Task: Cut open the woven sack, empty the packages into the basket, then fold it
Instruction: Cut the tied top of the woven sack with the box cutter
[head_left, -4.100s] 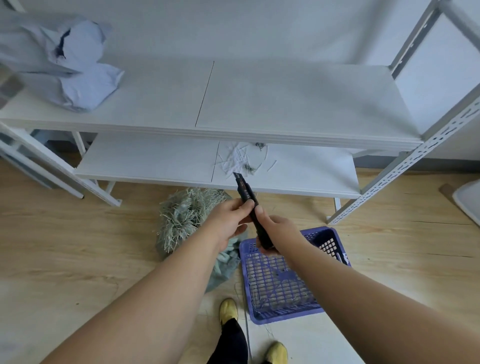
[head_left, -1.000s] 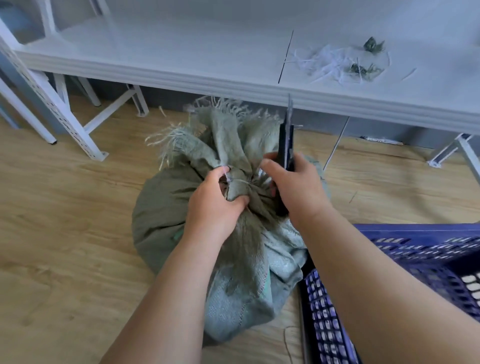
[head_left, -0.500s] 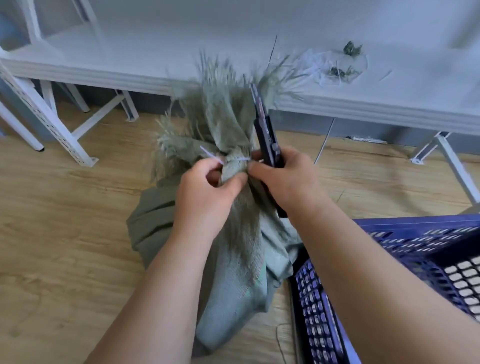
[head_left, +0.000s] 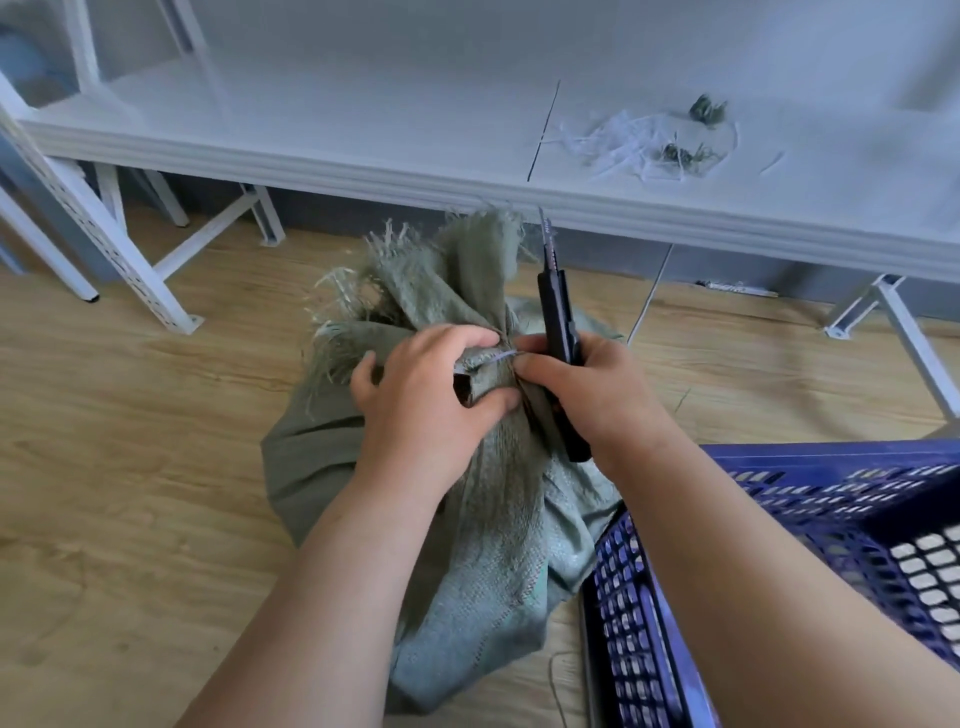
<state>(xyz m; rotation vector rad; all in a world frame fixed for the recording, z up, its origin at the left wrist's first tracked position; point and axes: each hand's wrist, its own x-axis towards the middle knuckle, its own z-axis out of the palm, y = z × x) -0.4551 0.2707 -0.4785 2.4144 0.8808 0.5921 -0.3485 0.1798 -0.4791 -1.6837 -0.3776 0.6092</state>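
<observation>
At far left, white metal shelf legs on a wood-plank floor, upper parts cut off by the frame edge; blurred blue shape in the top left corner, too indistinct to identify. Across the top, low white shelf, its back edge out of view.

Centre, on the floor just in front of the shelf: grey-green woven sack, full and rounded, neck gathered and bound with a thin pale tie, frayed fibres fanning out above the binding. Contents hidden entirely by the weave. Left hand curled round the bunched neck, thumb and fingers clamped on the fabric just below the tie, fingertips partly buried in folds. Right hand touching the neck from the other side, forefinger and thumb at the tie, remaining fingers wrapped round a black utility knife held upright, blade tip pointing toward the shelf edge; lower end of the handle showing below the palm. Exact contact between blade and tie impossible to judge.

On the shelf, upper right: loose heap of white strands and green scraps.

Lower right, pressed against the sack: blue perforated plastic basket, cropped by the frame and partly blocked by the right forearm; interior mostly out of sight, contents impossible to tell.
</observation>
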